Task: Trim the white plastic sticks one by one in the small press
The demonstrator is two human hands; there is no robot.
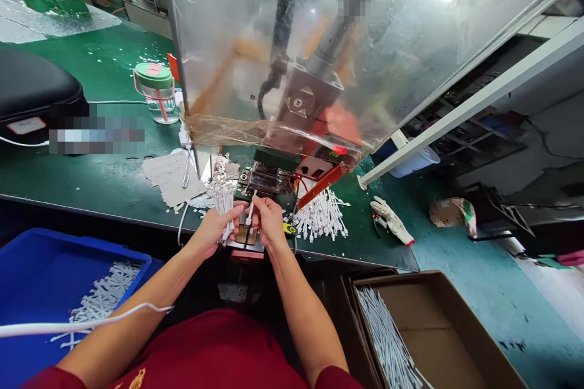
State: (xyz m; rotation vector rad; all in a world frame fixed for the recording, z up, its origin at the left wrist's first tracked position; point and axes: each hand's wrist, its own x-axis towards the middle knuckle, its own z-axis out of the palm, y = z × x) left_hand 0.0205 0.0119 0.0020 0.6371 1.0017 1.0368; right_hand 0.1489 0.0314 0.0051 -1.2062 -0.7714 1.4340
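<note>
At the front of a small bench press (269,176), both hands work over its metal plates (243,234), and the work in hand looks like handling white plastic strips at those plates. The left hand (212,231) has a closed grip around a bunch of white strips (224,214), holding them upright just left of the plates. The right hand (269,222) has a narrow pinch on a single white strip (250,211), its lower end just above the plates, and the fingers of the two hands nearly meet around it. Whether that strip touches the plates cannot be told from this view. A clear plastic shield (283,30) rises behind the press, and an orange bar (319,185) slants along its right side. To the right of the press, a loose pile of white strips (322,217) lies on the green surface (95,67), with a white work glove (390,219) farther out. To its left are paper offcuts (171,177) and a glass jar with a green lid (154,88). In front of the press and to the left, a blue crate (77,243) holds more white strips (104,298). In front and to the right, a cardboard box (438,316) holds long white strips (385,334) laid in rows.
</note>
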